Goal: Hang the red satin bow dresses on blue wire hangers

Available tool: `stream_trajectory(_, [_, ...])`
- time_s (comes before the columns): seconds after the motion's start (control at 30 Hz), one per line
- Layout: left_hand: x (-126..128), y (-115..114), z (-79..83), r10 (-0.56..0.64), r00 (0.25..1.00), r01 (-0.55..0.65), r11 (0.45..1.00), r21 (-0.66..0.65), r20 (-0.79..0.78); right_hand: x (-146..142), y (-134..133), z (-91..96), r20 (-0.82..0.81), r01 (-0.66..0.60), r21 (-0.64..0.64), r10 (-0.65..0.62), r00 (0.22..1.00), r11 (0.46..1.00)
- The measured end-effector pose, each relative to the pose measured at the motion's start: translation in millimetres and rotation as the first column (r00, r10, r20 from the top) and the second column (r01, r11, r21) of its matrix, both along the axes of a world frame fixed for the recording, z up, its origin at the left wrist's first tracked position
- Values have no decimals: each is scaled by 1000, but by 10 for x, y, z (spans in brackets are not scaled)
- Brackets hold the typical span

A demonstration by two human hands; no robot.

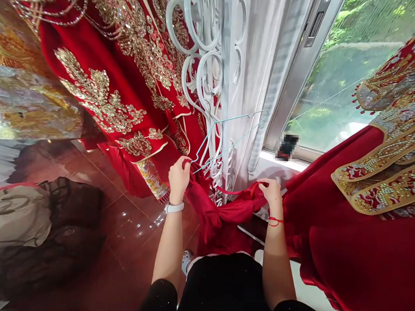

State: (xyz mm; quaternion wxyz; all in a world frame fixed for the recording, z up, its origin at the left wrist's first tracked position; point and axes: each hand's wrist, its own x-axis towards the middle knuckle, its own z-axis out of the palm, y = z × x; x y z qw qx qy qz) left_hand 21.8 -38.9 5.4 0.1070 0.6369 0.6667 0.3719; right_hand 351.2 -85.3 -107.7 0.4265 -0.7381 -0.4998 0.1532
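Note:
My left hand point(178, 177) is closed around the top edge of a plain red garment point(225, 214) and one end of a thin light-blue wire hanger point(225, 138). My right hand point(271, 190) pinches the same garment's other end, near a thin red strap. The cloth sags between both hands. A white band sits on my left wrist, a red string on my right wrist. The hanger's hook points up toward a white scrolled metal rack point(205, 62).
Red gowns with gold embroidery point(121, 76) hang at the left; another embroidered red gown point(383, 183) fills the right. A white curtain point(253, 83) and window frame point(303, 63) stand ahead. Glossy brown floor tiles point(120, 234) lie below, with dark and pale fabric point(33, 230) at left.

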Motion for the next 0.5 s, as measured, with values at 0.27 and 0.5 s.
stream_trajectory(0.27, [-351, -7, -451, 300, 902, -367, 912, 185, 310, 115, -53, 82, -12, 7, 146, -5, 1000, 989])
stream_trajectory(0.5, [-528, -205, -649, 106, 961, -164, 963, 216, 254, 36, 59, 74, 57, 132, 190, -145, 988, 973])
